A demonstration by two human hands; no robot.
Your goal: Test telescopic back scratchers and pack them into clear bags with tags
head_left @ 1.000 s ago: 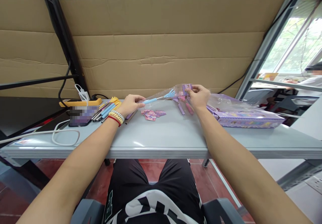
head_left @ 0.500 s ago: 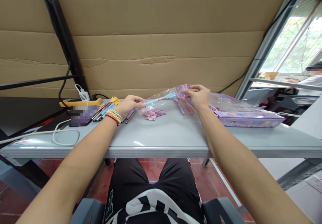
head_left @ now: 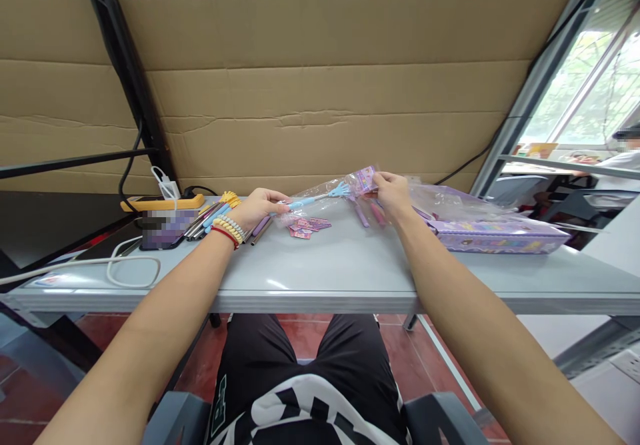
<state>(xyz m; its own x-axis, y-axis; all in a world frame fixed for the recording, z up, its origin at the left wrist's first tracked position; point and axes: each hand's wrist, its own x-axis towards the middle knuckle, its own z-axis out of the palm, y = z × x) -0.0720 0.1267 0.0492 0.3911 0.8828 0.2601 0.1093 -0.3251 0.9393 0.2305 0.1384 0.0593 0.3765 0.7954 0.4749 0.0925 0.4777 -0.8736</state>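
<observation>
Stretched between my hands above the table is a clear plastic bag [head_left: 324, 186] with a blue pen-like stick [head_left: 311, 200] inside, its right end shaped like a small hand or claw. My left hand [head_left: 264, 206] is closed on the bag's left end, around the stick's tail. At the other end, my right hand [head_left: 394, 190] pinches the bag beside its purple printed header [head_left: 365, 178]. Small pink and purple printed cards [head_left: 307, 226] lie in a loose pile below the bag. Purple and pink sticks [head_left: 361, 213] rest on the table near my right hand, partly hidden.
Several pens [head_left: 210, 217] lie under and left of my left wrist, by a phone [head_left: 167, 228] and a white cable [head_left: 133, 285]. At right sits a purple printed box [head_left: 500, 235] with clear plastic wrapping on it. A cardboard panel [head_left: 320, 92] stands behind the table [head_left: 320, 278].
My right hand has shifted slightly at the bag's header end, its fingers now more curled in. My left hand stays in place on the other end.
</observation>
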